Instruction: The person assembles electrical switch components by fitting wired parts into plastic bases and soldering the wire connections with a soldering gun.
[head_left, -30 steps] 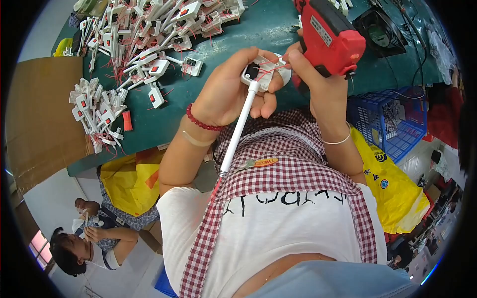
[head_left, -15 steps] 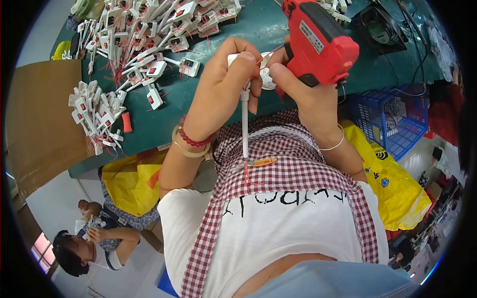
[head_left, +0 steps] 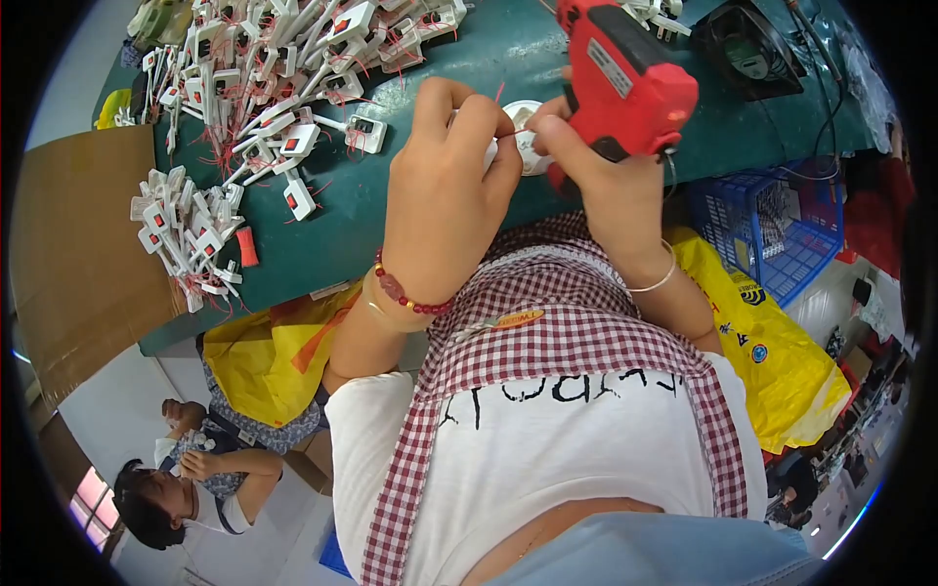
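Observation:
Red wire runs between the fingertips of my left hand and my right hand. My left hand is closed around a white plastic part, mostly hidden behind its fingers. Right-hand fingers pinch the wire, while a red and black power tool rests in the same hand, pointing up and away. Between the hands, just beyond the fingertips, shows a round white piece. The white tube seen before is hidden now.
A large heap of white switch parts with red wires covers the back left; a smaller bundle lies nearer, beside cardboard. A black fan is back right, above a blue basket. Another person sits lower left.
My left hand has turned over, its back now facing the camera, and the white tube has gone out of sight. My right hand and the tool have shifted slightly left.

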